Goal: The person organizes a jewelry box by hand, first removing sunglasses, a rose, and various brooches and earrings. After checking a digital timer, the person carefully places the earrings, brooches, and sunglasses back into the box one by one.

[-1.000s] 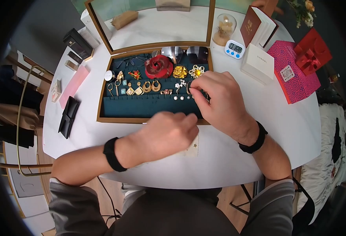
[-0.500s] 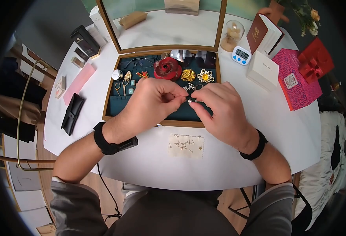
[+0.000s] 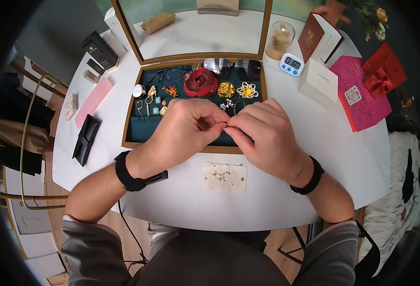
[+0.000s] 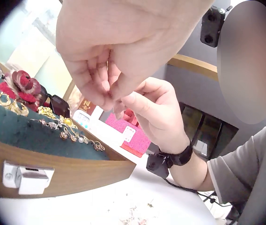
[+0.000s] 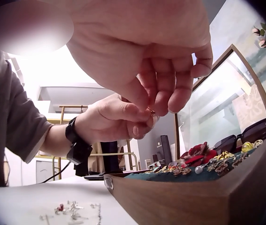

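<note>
Both hands meet fingertip to fingertip over the front of a jewelry box (image 3: 191,149) with a green lining. My left hand (image 3: 181,126) and right hand (image 3: 267,128) pinch a tiny gold-toned piece (image 5: 151,112), seen between the fingertips in the right wrist view; I cannot tell its kind. Beyond the hands, a red flower brooch (image 3: 200,82), a gold nugget-like piece (image 3: 226,89) and a flower brooch with a yellow centre (image 3: 247,89) lie in the box. Some earrings are hidden behind the hands. Nearer me, a cream cloth (image 3: 212,187) bears several small studs.
The box's glass lid (image 3: 267,28) stands raised at the back. To the right are a timer (image 3: 291,65), a white box (image 3: 318,83), a red book (image 3: 313,37) and a pink patterned box (image 3: 367,112). A black case (image 3: 86,140) and pink strip (image 3: 94,101) lie left.
My left hand has moved up and forward from above the cloth to the right hand, uncovering the cloth. The right hand has drawn slightly nearer me, and the fingertips now meet.
</note>
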The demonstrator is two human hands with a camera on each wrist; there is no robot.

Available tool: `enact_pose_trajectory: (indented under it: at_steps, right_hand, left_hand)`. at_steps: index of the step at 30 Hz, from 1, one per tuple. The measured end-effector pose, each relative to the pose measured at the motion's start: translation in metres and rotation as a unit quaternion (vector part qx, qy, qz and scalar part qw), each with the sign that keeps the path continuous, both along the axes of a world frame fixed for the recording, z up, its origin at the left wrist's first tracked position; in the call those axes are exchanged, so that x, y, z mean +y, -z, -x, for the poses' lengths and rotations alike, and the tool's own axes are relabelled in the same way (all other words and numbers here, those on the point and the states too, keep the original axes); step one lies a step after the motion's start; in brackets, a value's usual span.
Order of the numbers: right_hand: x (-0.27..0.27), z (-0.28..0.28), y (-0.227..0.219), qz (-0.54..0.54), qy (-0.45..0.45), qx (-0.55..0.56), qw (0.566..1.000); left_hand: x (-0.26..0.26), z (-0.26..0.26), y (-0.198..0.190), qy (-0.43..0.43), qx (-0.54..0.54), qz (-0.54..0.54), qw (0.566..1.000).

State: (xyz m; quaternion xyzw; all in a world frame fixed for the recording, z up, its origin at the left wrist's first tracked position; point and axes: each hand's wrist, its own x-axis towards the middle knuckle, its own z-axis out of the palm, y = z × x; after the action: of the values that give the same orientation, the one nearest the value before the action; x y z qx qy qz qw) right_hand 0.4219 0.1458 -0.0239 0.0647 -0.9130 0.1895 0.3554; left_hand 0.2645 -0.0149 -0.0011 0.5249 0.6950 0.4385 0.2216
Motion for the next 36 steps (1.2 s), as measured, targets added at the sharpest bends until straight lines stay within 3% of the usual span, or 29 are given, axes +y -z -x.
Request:
enact_pose_trajectory:
  at_steps: [7, 12, 18, 31, 36]
  right_hand:
    - [0.004, 0.000, 0.002, 0.022, 0.050, 0.006, 0.999]
    - [0.005, 0.001, 0.000, 0.060, 0.048, 0.000, 0.997]
    - [0.006, 0.002, -0.001, 0.016, 0.062, 0.057, 0.996]
    - [0.005, 0.002, -0.002, 0.017, 0.060, 0.071, 0.996]
    - [0.005, 0.002, -0.001, 0.023, 0.061, 0.067, 0.996]
  left_hand:
    - [0.007, -0.001, -0.003, 0.001, -0.014, -0.011, 1.000]
    - [0.014, 0.001, -0.005, -0.002, -0.136, -0.003, 0.991]
    - [0.015, 0.005, -0.013, 0.003, -0.150, 0.017, 0.989]
    - [0.012, 0.008, -0.014, 0.015, -0.116, 0.021, 0.993]
    - [0.012, 0.010, -0.014, 0.027, -0.039, 0.005, 0.999]
